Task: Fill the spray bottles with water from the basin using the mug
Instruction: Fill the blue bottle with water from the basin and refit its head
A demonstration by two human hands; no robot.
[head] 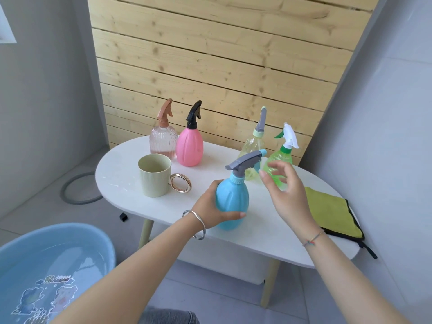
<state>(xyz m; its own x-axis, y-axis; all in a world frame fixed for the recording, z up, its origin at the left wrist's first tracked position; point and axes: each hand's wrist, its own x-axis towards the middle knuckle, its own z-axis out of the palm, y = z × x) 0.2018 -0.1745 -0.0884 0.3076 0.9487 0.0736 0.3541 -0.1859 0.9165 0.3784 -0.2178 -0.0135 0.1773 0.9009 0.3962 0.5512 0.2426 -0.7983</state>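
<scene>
Our left grip (210, 206) wraps around the lower body of the sky-blue ribbed plastic spray bottle (233, 202), thumb along its near side. This bottle is upright at the near edge of the white oval table (257, 239), and its grey trigger head is on, with the nozzle pointing right. Our right grip (285, 195) hovers just to the right of that trigger head. Its fingers are loosely spread and hold nothing.

Left of the blue bottle, we see the pale cream-green mug with a gold ring handle (155, 181) standing upright on the table, its handle turned to the right. At the far left of the table stand the clear ribbed bottle with a tan trigger (163, 141) and, touching it on the right, the pink ribbed bottle with a black trigger (189, 148). At the far right stand the clear yellowish bottle with a grey trigger (252, 143) and the clear green bottle with a white trigger (278, 164), which is partly hidden by our right grip.

A yellow-green cloth with black edging (332, 213) lies folded at the right end of the table. The pale blue plastic basin (70, 226) sits on the floor at the near left, with water in it.
</scene>
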